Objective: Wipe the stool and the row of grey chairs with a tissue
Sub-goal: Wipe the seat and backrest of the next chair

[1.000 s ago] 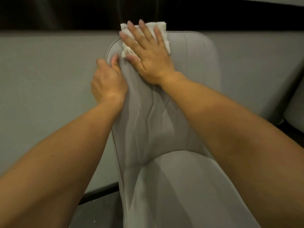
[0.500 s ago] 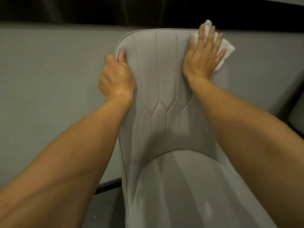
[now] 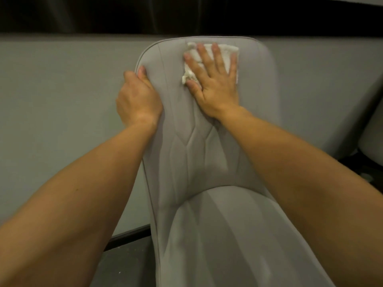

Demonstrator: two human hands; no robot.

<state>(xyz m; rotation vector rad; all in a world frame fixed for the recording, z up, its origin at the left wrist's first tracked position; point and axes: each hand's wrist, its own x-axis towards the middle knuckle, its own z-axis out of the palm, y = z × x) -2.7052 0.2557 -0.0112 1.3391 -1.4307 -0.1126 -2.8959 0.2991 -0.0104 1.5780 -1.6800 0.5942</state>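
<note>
Grey upholstered fabric chair (image 3: pixel 207 162): my flat right hand (image 3: pixel 213 83) presses the white crumpled tissue (image 3: pixel 226 56) high on its backrest, my left hand (image 3: pixel 137 98) grips its edge; seat apparently unwiped.

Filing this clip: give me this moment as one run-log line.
stage: wiping backrest | right hand: flat on tissue | left hand: grips grey chair edge

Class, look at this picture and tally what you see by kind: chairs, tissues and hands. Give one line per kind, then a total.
Grey chairs: 2, the chair being wiped and a second chair partly visible at the right edge
Tissue: 1
Hands: 2, left hand and right hand
Total: 5
</note>
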